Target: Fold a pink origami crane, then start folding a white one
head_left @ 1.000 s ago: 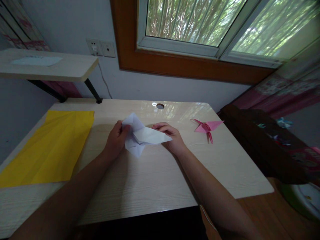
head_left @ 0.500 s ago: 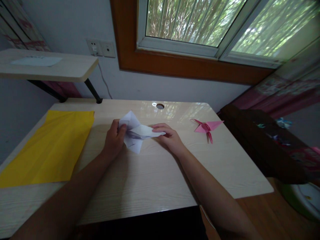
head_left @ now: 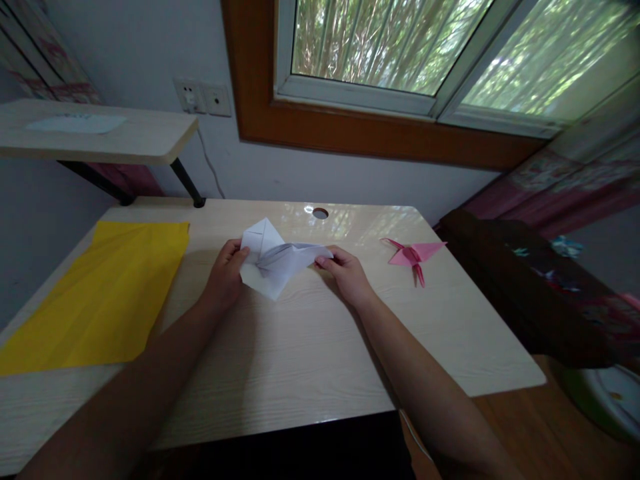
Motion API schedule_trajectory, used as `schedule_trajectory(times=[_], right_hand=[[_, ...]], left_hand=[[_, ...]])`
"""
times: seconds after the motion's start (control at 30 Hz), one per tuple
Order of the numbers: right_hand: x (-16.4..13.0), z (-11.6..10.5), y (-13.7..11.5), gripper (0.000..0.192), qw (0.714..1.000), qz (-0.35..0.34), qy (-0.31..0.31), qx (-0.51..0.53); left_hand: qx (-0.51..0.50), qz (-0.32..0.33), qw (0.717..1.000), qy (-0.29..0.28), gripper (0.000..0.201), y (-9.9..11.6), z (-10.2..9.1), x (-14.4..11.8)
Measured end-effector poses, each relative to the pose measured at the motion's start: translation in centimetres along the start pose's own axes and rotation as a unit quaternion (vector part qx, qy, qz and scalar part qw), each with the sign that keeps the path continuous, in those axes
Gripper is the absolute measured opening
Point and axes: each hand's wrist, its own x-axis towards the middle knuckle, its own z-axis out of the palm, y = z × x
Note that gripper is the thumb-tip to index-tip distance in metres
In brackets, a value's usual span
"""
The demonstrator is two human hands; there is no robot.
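Observation:
A partly folded white paper (head_left: 275,260) is held just above the pale wooden desk (head_left: 310,333), near its middle. My left hand (head_left: 225,277) grips the paper's left side, thumb on top. My right hand (head_left: 347,277) pinches the paper's right tip between thumb and fingers. The paper has a pointed flap standing up at the left and a long flap stretched to the right. A finished pink paper crane (head_left: 414,255) lies on the desk to the right of my right hand.
A large yellow sheet (head_left: 100,293) lies flat on the desk's left part. A cable hole (head_left: 321,213) sits near the desk's far edge. A raised shelf (head_left: 100,137) stands at back left. A dark chair or bag (head_left: 530,287) is beside the desk at right.
The long right flap has swung up and flattened out to the right. My right hand moved from beneath the paper to pinching its right tip. My left hand stayed on the left side.

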Motion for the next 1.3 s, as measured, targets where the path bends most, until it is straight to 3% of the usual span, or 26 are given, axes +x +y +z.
schedule_trajectory(times=[0.1,0.27,0.43,0.53,0.63,0.87,1.1,1.3], right_hand=[[0.1,-0.1,0.1,0.013,1.0,-0.003,0.003,-0.017],[0.2,-0.4,0.4,0.017,0.998,0.003,0.037,-0.051],[0.3,-0.5,0.5,0.02,0.996,0.008,0.053,-0.076],[0.4,-0.5,0.5,0.02,0.996,0.011,0.045,-0.075],[0.3,-0.4,0.5,0.02,0.996,0.004,0.031,-0.08],[0.0,-0.5,0.4,0.023,0.994,-0.017,-0.003,-0.105],[-0.6,0.3,-0.4,0.03,0.999,0.024,-0.038,-0.018],[-0.7,0.8,-0.2,0.039,0.999,0.016,-0.043,0.027]], left_hand=[[-0.036,0.003,0.999,-0.003,0.024,0.1,0.1,0.0],[-0.104,-0.018,0.992,-0.073,0.045,0.8,0.6,-0.4],[-0.101,0.007,0.984,-0.148,0.065,0.5,0.7,-0.6],[-0.053,0.017,0.987,-0.154,0.073,-0.1,0.6,-0.6],[0.001,0.024,0.991,-0.132,0.071,-0.2,0.6,-0.5],[0.1,0.051,0.984,-0.14,0.054,0.9,0.5,-0.8],[0.203,0.071,0.969,-0.123,0.046,1.2,0.2,-1.0],[0.098,0.039,0.985,-0.136,0.048,0.7,0.5,-1.2]])
